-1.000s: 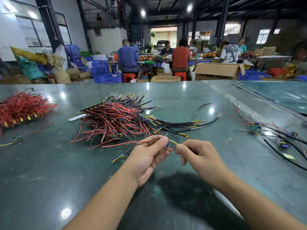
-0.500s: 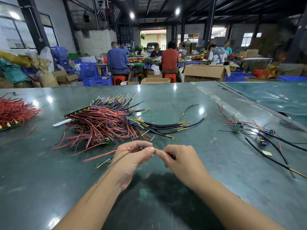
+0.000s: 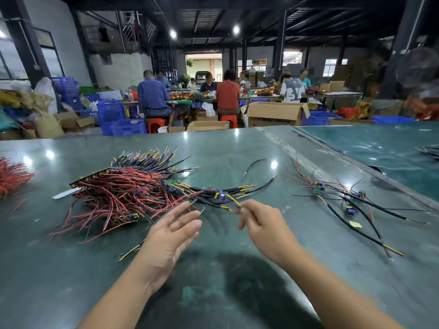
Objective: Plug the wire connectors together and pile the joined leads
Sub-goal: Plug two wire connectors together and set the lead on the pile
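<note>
Head view: right hand (image 3: 259, 222) pinched joined lead (image 3: 222, 197) (purple connector) above bench (image 3: 237, 293); left hand (image 3: 172, 230) spread open, empty.

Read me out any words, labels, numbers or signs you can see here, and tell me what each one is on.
Nothing here reads clearly.
White paper slip beside the red and black wire pile: no text can be made out.
Small yellow tag on the green table: too small to read.
Large marks on a seated worker's white shirt: blurred, unreadable.
Open brown cardboard box: dark print, too blurred.
</note>
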Motion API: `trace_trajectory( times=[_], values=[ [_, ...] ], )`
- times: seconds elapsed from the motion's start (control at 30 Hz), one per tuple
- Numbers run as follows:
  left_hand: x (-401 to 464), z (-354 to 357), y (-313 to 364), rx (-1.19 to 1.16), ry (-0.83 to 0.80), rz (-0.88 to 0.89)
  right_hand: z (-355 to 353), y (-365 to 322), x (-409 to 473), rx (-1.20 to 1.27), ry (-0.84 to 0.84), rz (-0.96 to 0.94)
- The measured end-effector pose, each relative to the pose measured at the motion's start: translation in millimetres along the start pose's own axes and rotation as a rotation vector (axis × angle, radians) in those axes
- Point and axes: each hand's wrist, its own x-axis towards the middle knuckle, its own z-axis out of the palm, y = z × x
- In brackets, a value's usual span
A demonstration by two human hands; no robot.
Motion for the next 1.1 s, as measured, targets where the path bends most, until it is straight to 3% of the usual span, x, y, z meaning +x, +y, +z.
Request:
trace_trajectory(
  times=[0.1, 0.17, 0.37, 0.5, 0.63, 0.73, 0.87, 0.97, 1.1],
  values=[
    [1.6, -2.3, 2.8, -0.029, 0.041, 0.005, -26.0, 20.1, 24.4, -0.004, 0.225, 0.167],
    [3.1, -2.3, 2.7, -0.061, 0.062, 0.008, -44.2, 35.9, 43.8, -0.015, 0.289, 0.248],
    [4.2, -3.5, 2.3, -0.045, 0.095, 0.022, -79.3, 96.0, 85.0, -0.22, 0.232, 0.488],
    [8.3, -9.3, 3.3, -0.079, 0.204, 0.072, -90.8, 113.4, 85.5, -0.524, 0.198, 0.607],
    [12.1, -13.3, 5.9, -0.122, 0.314, 0.141, -99.4, 122.4, 79.3, -0.583, 0.257, 0.745],
    [16.4, -15.6, 5.5, -0.142, 0.384, 0.179, -99.3, 118.2, 78.9, -0.637, 0.259, 0.742],
    [21.4, -20.1, 5.5, -0.123, 0.491, 0.257, -84.2, 78.7, 87.6, -0.729, 0.207, 0.583],
    [24.4, -28.5, 4.5, 0.165, 0.612, 0.319, -63.5, 34.0, 98.6, -0.659, 0.133, 0.457],
    [22.5, -40.3, 2.9, 0.997, 0.538, 0.296, -18.5, -20.7, 87.5, -0.492, 0.163, 0.18]
  ],
)
